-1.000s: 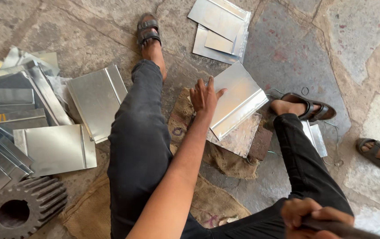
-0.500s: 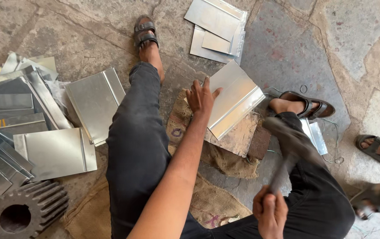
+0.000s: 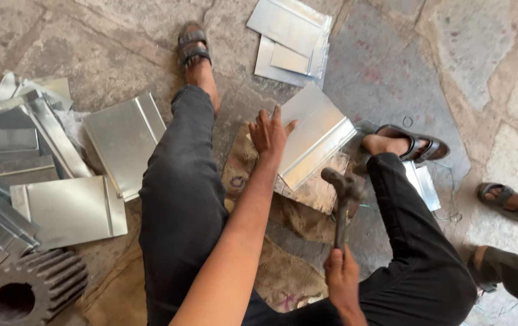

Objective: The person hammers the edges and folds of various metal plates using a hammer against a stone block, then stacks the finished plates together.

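Your left hand [image 3: 269,134] presses flat, fingers spread, on the metal sheet [image 3: 313,139], pinning it over the block [image 3: 316,188] between your legs; your right hand [image 3: 342,279] grips the hammer [image 3: 342,192], head poised beside the sheet's folded edge.

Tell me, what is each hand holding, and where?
The right hand grips the dark metal hammer at the bottom of its handle. The left hand presses flat on the shiny folded metal sheet, near its left edge.

Silver metal sheet [image 3: 314,137]; dark hammer [image 3: 342,192]; brown burlap sack [image 3: 283,265]; black trousers [image 3: 183,199].
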